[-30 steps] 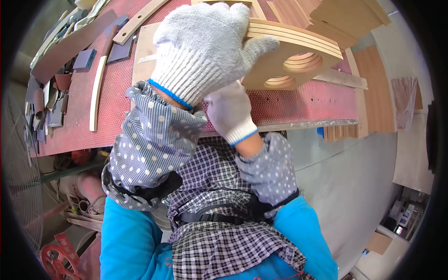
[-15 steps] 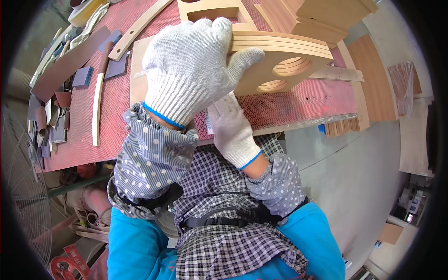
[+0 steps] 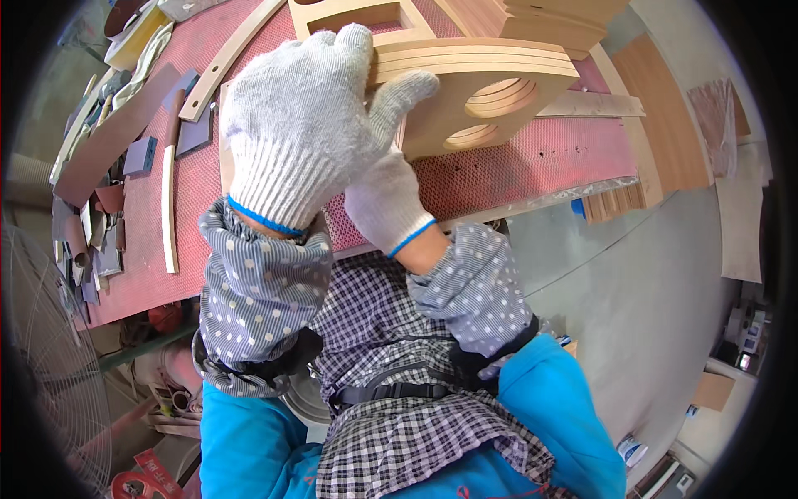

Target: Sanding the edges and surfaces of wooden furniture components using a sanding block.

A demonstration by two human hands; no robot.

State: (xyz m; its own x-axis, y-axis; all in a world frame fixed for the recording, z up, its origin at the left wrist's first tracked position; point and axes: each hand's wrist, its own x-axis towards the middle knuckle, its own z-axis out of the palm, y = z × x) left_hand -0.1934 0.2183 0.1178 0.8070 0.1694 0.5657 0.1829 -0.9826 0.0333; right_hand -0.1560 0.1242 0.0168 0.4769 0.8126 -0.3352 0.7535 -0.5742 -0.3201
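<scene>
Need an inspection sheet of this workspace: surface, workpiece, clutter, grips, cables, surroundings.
Surface: red bench, textured, small dark spots toward its right.
Job's things: wooden piece, layered edge, two round holes visible; left end hidden.
Clutter: grey block, brown strip and stick at left.
Left grip: gloved, over the wooden piece's left end; hold unclear.
Right grip: gloved, partly hidden by left grip; contact unclear.
Cables: nothing seen clearly.
Surroundings: wire guard at left, grey floor at right.

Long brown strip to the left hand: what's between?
Head view: grey block, narrow stick, flat grey pad, then a pale board edge beside the left hand.
</scene>
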